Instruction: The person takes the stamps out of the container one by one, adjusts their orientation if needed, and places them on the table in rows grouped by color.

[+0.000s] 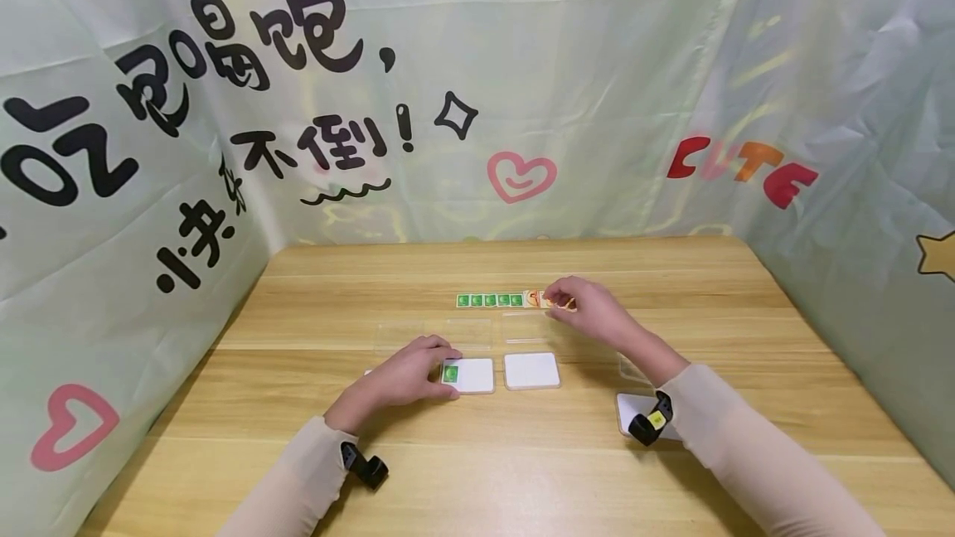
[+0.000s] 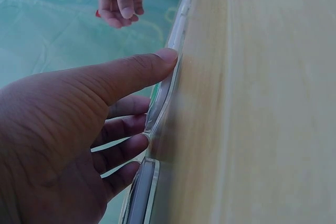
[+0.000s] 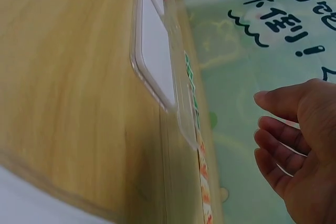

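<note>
White card: on the tabletop, green square at its left end
Left hand: grips card edges; a light, steady hold suits
Right hand: empty, fingers parted near the picture strip; best pinch one piece squarely, sparing neighbours

A cloth-walled booth, wider premises unclear: printed, lettered hangings behind and beside a wooden tabletop.
</note>
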A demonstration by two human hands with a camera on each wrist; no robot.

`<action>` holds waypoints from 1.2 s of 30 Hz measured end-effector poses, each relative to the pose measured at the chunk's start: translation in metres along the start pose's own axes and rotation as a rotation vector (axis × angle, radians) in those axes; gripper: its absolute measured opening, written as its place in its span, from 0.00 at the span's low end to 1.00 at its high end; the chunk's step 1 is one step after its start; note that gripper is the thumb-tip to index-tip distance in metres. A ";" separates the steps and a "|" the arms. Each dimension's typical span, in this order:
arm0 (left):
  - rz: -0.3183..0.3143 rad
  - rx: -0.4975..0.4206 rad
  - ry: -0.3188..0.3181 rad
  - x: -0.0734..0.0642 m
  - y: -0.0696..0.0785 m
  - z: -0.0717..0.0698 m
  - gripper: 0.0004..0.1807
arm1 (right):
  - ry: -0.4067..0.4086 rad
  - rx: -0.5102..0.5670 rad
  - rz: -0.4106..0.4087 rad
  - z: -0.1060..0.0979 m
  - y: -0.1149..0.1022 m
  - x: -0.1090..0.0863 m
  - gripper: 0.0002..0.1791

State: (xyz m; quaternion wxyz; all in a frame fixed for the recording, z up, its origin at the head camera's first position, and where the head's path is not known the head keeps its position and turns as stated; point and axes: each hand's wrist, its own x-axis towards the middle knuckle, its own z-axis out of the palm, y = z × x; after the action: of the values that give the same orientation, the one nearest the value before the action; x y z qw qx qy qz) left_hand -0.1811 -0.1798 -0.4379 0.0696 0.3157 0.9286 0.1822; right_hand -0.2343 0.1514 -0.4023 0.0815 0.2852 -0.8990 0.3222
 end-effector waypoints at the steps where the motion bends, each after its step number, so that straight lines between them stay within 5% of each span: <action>1: -0.001 0.000 0.000 0.000 0.000 0.000 0.31 | 0.001 -0.001 -0.008 0.001 -0.002 0.000 0.11; 36: -0.006 -0.005 -0.002 0.000 0.002 -0.001 0.31 | -0.187 0.056 -0.063 0.036 -0.045 -0.015 0.28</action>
State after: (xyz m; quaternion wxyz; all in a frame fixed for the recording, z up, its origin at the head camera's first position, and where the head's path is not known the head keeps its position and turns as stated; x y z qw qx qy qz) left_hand -0.1806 -0.1784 -0.4362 0.0717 0.3131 0.9289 0.1841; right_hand -0.1951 0.1069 -0.4114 -0.0008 0.3445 -0.8839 0.3162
